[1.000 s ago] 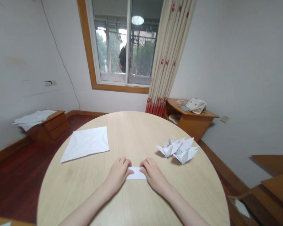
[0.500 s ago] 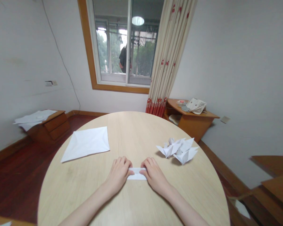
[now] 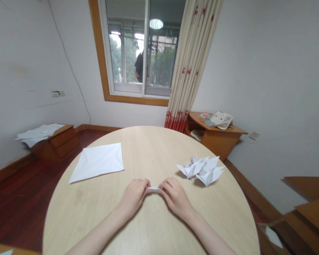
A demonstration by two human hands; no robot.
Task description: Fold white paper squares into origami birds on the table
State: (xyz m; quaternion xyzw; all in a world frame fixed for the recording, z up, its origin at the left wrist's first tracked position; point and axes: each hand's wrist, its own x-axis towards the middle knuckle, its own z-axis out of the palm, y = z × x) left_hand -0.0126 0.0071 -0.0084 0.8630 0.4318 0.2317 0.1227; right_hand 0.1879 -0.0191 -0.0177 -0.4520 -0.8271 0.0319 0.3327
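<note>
A narrow strip of folded white paper (image 3: 153, 188) appears almost edge-on between my hands, its ends pinched in my left hand (image 3: 133, 197) and my right hand (image 3: 175, 198). Both hands sit just above the round light-wood table (image 3: 149, 148). To the left of my left hand lies a large, flat, creased white paper sheet (image 3: 97, 163). Beyond my right hand, a cluster of white folded paper models (image 3: 202, 170) rests on the table, not touching my hand.
A wooden drawer unit (image 3: 65, 138) with white papers stands at the left wall. A corner shelf (image 3: 218, 136) with a cloth bag stands at the right. Behind the table are a window (image 3: 127, 53) and a red-patterned curtain (image 3: 188, 63). Brown boards (image 3: 311, 209) lie at lower right.
The paper strip was flat under my fingertips and now shows almost edge-on, pinched between my hands. My fingers have drawn in around it. The other papers have not moved.
</note>
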